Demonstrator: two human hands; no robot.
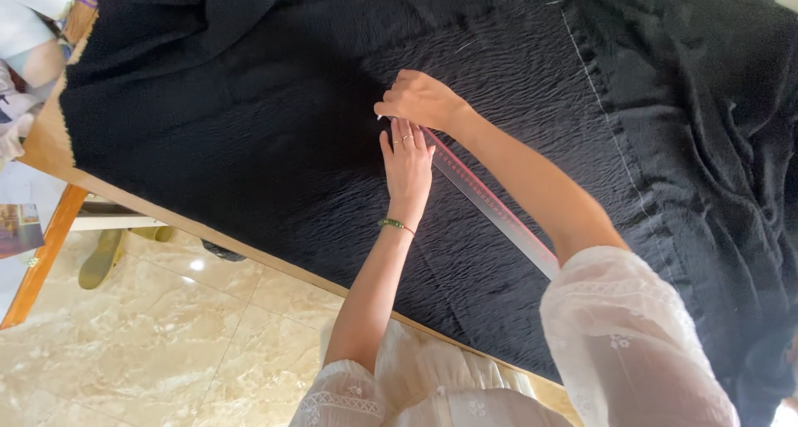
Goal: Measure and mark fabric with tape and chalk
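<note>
A large black crinkled cloth (249,120) is spread over a wooden table (50,149). A long clear ruler (490,207) with red markings lies on it, slanting from the middle toward the lower right. My left hand (407,168) lies flat on the ruler's upper end, fingers together, pressing it to the cloth; it wears rings and a green bead bracelet. My right hand (421,100) is just above it at the ruler's tip, fingers pinched on a small white piece, apparently chalk, touching the cloth. A thin white chalk line (600,103) runs down the cloth further right.
The table's wooden edge (274,265) runs diagonally below the cloth, with a beige marble tile floor (166,344) beneath. A table leg (46,257) stands at left. Bunched black cloth (731,144) is heaped at right. Light-coloured items (25,36) sit at the upper left corner.
</note>
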